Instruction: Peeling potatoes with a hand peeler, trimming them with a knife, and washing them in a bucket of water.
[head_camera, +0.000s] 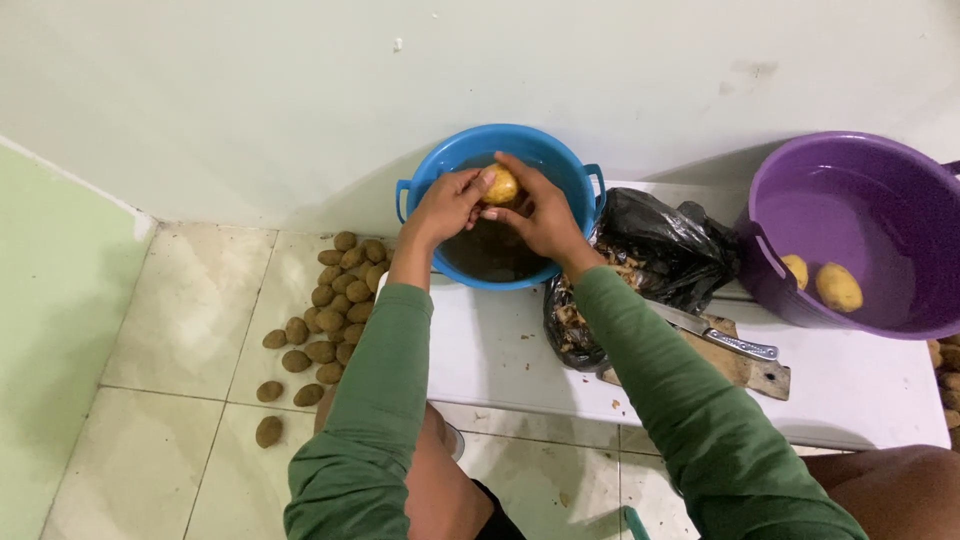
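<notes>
My left hand (450, 205) and right hand (540, 215) cup one peeled potato (502, 186) over the blue tub (425, 185) of dark water, two peeled (838, 286) lie in the purple tub (900, 160), and a heap (325, 320) waits unpeeled on the floor.

You're in a home kitchen corner — tiled floor (190, 330), plain painted wall (250, 90), low white tabletop (500, 350). Plastic basins (860, 230), unpeeled potatoes (325, 310) heaped on the floor, a peel-filled black bag (650, 260), knife (715, 335) on a wooden board (750, 370) — domestic food prep.
</notes>
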